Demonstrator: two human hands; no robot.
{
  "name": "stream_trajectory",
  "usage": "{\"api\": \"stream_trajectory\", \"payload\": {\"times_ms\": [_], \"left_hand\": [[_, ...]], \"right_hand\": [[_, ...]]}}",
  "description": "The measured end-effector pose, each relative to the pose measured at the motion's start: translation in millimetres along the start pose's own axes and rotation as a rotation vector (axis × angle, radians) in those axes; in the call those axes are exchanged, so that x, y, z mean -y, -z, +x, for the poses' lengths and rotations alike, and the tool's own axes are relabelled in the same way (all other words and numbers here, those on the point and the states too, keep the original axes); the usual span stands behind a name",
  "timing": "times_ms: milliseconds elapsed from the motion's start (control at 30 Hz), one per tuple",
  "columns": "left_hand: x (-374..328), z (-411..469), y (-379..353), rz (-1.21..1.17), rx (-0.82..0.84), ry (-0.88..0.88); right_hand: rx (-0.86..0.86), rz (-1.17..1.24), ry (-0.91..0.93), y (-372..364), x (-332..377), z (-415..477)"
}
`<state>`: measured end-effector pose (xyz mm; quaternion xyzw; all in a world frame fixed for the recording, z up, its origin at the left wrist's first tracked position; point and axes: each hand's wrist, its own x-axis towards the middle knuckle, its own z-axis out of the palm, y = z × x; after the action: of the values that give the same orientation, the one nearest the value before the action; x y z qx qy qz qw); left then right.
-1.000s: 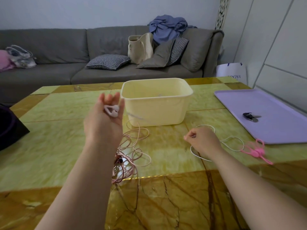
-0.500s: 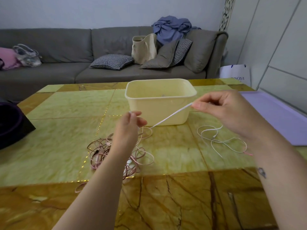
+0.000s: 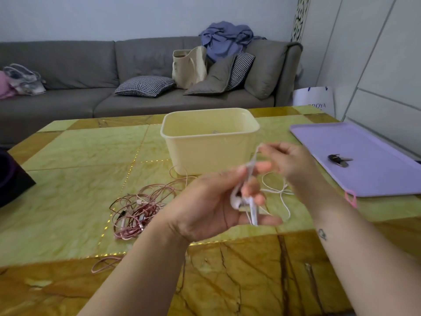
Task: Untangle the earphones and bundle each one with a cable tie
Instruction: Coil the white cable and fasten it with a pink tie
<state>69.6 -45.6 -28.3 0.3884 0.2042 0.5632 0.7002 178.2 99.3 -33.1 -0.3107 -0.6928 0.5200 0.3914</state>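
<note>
progress: early | white earphone (image 3: 247, 201) looks freed, held over mid-table, not yet bundled | left hand (image 3: 209, 201) grips its buds | right hand (image 3: 288, 160) pinches its cable | pink tangle (image 3: 141, 206) near-left, unsorted | cable tie (image 3: 350, 198) right, unused

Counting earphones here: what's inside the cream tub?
Only the far inner wall of the cream tub shows, with a small greyish speck against it, too small to identify. Its near wall hides the bottom.

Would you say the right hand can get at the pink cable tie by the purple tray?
Probably yes, once freed: the pink cable tie lies close beside its forearm, but the right hand is pinching the white earphone cable.
</note>
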Motion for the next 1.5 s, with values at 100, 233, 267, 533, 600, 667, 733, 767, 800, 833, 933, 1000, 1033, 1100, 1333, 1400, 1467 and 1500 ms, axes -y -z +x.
{"api": "stream_trajectory", "payload": {"times_ms": [100,233,267,533,600,667,733,767,800,833,933,1000,1033,1100,1333,1400,1467,1500], "left_hand": [[-16,-3,-1,-0.182,-0.221,-0.282],[-34,-15,20,-0.124,-0.652,-0.558],[-35,-18,28,-0.074,-0.729,-0.569],[-6,-8,36,0.682,-0.769,-0.228],[-1,-7,32,0.74,-0.694,-0.114],[0,-7,28,0.737,-0.644,-0.043],[0,-8,23,0.686,-0.61,-0.011],[0,-8,22,0.637,-0.585,-0.003],[-1,-9,20,0.575,-0.549,0.006],[-2,-9,18,0.505,-0.5,0.017],[-6,-11,12,0.288,-0.328,0.009],[-8,-11,10,0.17,-0.257,-0.061],[-10,-11,9,0.11,-0.252,-0.121],[-14,-9,8,-0.025,-0.33,-0.253],[-26,-14,33,0.171,-0.809,-0.479],[-22,-16,37,0.435,-0.898,-0.385],[-15,-15,34,0.676,-0.858,-0.249],[-11,-14,31,0.756,-0.81,-0.183]], "right_hand": [[0.218,-0.193,-0.116,-17,-7,-8],[0.555,-0.53,-0.011,-32,11,-24],[0.623,-0.594,0.008,-36,18,-27],[0.658,-0.78,0.143,-28,56,-41],[0.565,-0.759,0.195,-19,59,-37],[0.472,-0.688,0.208,-12,56,-31],[0.366,-0.581,0.203,-8,50,-25],[0.321,-0.529,0.206,-7,46,-21],[0.29,-0.475,0.202,-6,43,-18],[0.284,-0.409,0.185,-6,41,-17],[0.328,-0.088,0.033,-12,26,-17],[0.349,0.109,-0.085,-23,14,-18],[0.352,0.141,-0.116,-30,9,-19],[0.367,0.058,-0.076,-41,2,-23],[0.64,-0.59,0.106,-44,22,-39],[0.594,-0.607,0.143,-38,34,-39],[0.528,-0.559,0.178,-30,45,-38],[0.496,-0.534,0.196,-27,48,-37]]}}
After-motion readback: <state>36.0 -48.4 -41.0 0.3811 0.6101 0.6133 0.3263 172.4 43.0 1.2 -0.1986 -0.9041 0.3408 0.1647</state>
